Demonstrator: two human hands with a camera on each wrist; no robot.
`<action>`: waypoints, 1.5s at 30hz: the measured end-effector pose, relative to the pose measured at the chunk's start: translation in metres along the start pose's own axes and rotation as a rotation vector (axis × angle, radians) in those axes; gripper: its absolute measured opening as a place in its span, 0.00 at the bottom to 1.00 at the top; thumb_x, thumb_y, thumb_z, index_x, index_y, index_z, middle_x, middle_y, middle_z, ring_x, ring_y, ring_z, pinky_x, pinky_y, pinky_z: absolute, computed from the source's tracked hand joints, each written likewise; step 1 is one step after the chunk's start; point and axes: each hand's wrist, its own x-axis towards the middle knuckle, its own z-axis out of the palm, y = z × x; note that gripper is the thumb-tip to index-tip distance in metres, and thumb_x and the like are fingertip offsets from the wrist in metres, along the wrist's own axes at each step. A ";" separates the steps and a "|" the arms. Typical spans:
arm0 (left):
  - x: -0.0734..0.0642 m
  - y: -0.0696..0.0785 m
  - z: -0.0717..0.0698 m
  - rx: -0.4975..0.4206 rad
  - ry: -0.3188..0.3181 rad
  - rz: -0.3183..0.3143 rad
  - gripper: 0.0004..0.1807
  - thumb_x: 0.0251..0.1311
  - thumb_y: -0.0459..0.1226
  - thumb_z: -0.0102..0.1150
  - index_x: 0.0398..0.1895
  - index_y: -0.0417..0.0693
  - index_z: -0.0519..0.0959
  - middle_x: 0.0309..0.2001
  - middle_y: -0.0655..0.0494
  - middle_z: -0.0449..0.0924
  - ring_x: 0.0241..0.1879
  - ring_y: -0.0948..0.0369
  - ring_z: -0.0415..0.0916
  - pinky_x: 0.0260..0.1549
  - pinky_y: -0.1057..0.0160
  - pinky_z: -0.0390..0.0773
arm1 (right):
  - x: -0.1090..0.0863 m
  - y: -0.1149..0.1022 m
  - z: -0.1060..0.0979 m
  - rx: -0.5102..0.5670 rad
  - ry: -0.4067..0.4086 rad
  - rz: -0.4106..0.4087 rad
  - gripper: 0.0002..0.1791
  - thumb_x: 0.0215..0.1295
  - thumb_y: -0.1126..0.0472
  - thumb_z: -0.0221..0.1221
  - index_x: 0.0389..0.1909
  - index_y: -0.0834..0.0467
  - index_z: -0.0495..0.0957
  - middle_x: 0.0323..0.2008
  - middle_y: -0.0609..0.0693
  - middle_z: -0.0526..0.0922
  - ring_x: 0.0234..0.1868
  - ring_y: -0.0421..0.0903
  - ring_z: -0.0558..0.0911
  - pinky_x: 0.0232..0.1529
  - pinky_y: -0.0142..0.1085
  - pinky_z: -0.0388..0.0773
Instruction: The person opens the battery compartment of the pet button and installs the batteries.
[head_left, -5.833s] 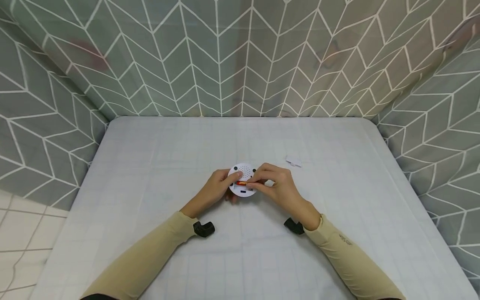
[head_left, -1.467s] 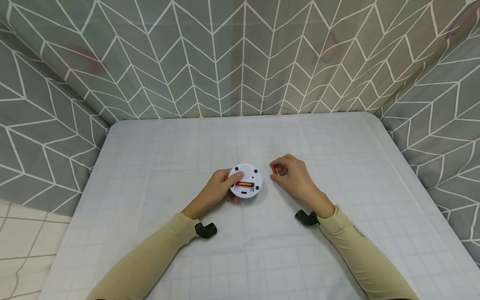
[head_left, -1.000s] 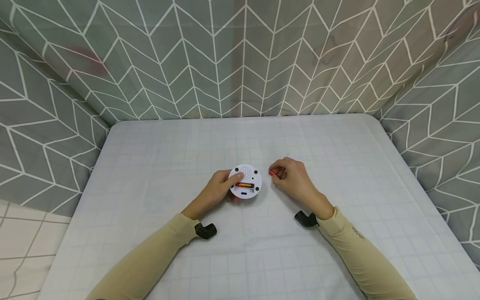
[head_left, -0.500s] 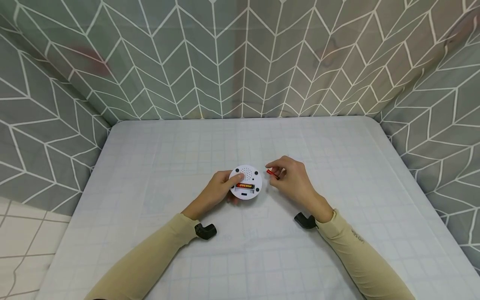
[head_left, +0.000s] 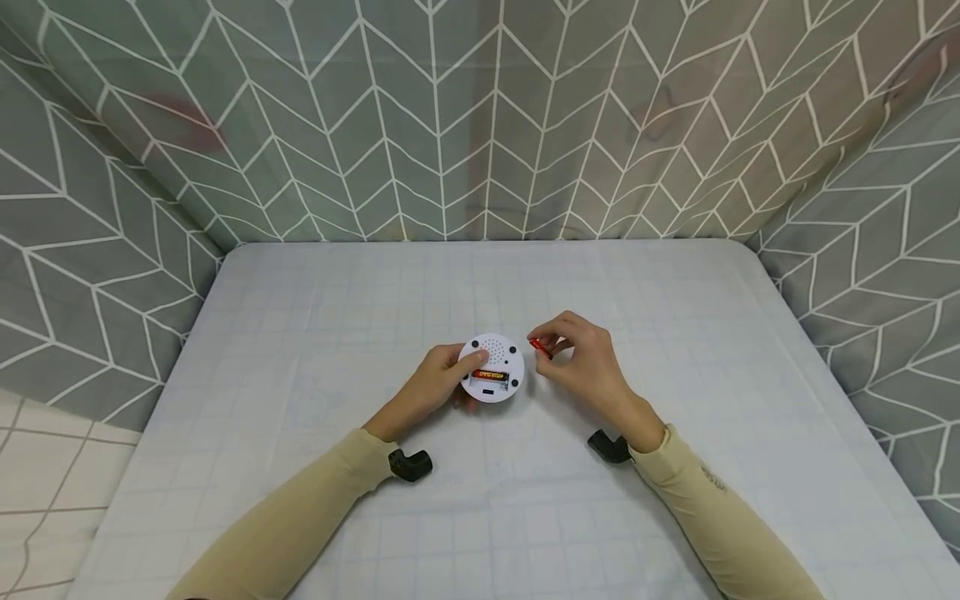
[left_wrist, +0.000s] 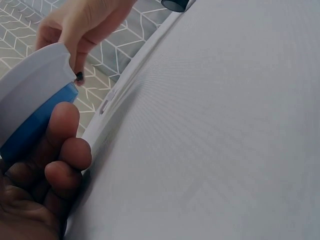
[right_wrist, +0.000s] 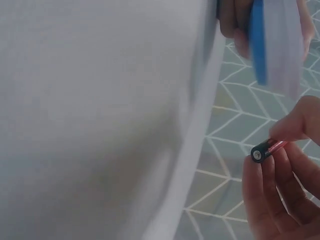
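My left hand [head_left: 435, 375] grips a round white device [head_left: 493, 348] by its left edge, thumb on top and fingers beneath. Its underside faces up in the head view, with speaker holes, dark feet and an uncovered battery compartment. One red and black battery [head_left: 490, 375] lies in that compartment, with a slot below it. A blue band [left_wrist: 37, 120] on the device shows in the left wrist view. Just right of the device, my right hand [head_left: 588, 354] pinches a second red and black battery [right_wrist: 267, 150] between thumb and fingers, tilted and apart from the device. One battery end faces the right wrist camera.
A white cloth [head_left: 480, 500] with faint grid lines covers the table. Patterned grey curtains [head_left: 465, 125] stand along its back and sides. A black wrist camera mount [head_left: 410, 465] sits on the left wrist, another mount [head_left: 609, 447] on the right.
My right hand, earlier at the compartment, has moved right and holds a battery; it has since turned the battery and drifted slightly back toward the device. The small white piece seen earlier is out of sight.
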 end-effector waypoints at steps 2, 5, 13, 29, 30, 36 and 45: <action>0.000 0.000 0.000 0.001 -0.003 -0.001 0.22 0.80 0.51 0.53 0.51 0.40 0.84 0.22 0.52 0.84 0.18 0.58 0.78 0.20 0.64 0.75 | 0.000 -0.003 -0.002 -0.002 0.009 -0.022 0.15 0.55 0.76 0.66 0.40 0.56 0.88 0.36 0.47 0.85 0.33 0.43 0.87 0.36 0.40 0.88; 0.000 0.000 0.000 0.003 -0.006 0.005 0.22 0.80 0.51 0.53 0.50 0.40 0.84 0.22 0.52 0.84 0.18 0.58 0.78 0.20 0.63 0.75 | 0.000 -0.011 -0.005 0.012 0.026 -0.055 0.15 0.55 0.75 0.68 0.41 0.56 0.87 0.37 0.46 0.85 0.34 0.41 0.87 0.37 0.39 0.88; 0.001 0.000 -0.001 0.011 -0.005 0.013 0.22 0.80 0.51 0.52 0.50 0.40 0.83 0.22 0.51 0.84 0.18 0.58 0.78 0.19 0.64 0.74 | 0.001 -0.028 -0.006 0.090 0.010 -0.096 0.16 0.56 0.77 0.67 0.41 0.57 0.85 0.38 0.47 0.86 0.37 0.42 0.87 0.39 0.39 0.88; 0.002 -0.002 -0.001 0.014 -0.015 0.046 0.23 0.80 0.50 0.52 0.48 0.38 0.83 0.21 0.52 0.84 0.17 0.58 0.79 0.19 0.63 0.75 | -0.002 -0.051 -0.004 0.229 -0.063 -0.111 0.14 0.59 0.74 0.71 0.43 0.57 0.84 0.40 0.47 0.86 0.42 0.44 0.88 0.43 0.34 0.88; 0.002 -0.001 -0.001 0.013 -0.016 0.048 0.23 0.80 0.50 0.52 0.48 0.37 0.83 0.21 0.52 0.84 0.17 0.58 0.79 0.19 0.63 0.75 | -0.003 -0.052 -0.003 0.238 -0.064 -0.112 0.14 0.59 0.74 0.72 0.43 0.57 0.84 0.40 0.48 0.86 0.42 0.44 0.88 0.43 0.34 0.88; 0.001 -0.002 -0.001 0.019 -0.019 0.060 0.23 0.81 0.50 0.51 0.47 0.37 0.83 0.21 0.52 0.84 0.17 0.58 0.79 0.19 0.62 0.76 | -0.004 -0.051 0.002 0.300 -0.077 -0.115 0.13 0.59 0.75 0.73 0.42 0.59 0.85 0.40 0.51 0.87 0.42 0.46 0.88 0.42 0.35 0.88; 0.001 -0.003 0.000 0.030 -0.008 0.059 0.22 0.81 0.49 0.51 0.44 0.39 0.83 0.19 0.50 0.83 0.17 0.57 0.79 0.19 0.62 0.75 | -0.008 -0.049 0.007 0.298 -0.116 -0.108 0.11 0.61 0.71 0.73 0.43 0.58 0.86 0.39 0.49 0.89 0.39 0.44 0.90 0.42 0.37 0.89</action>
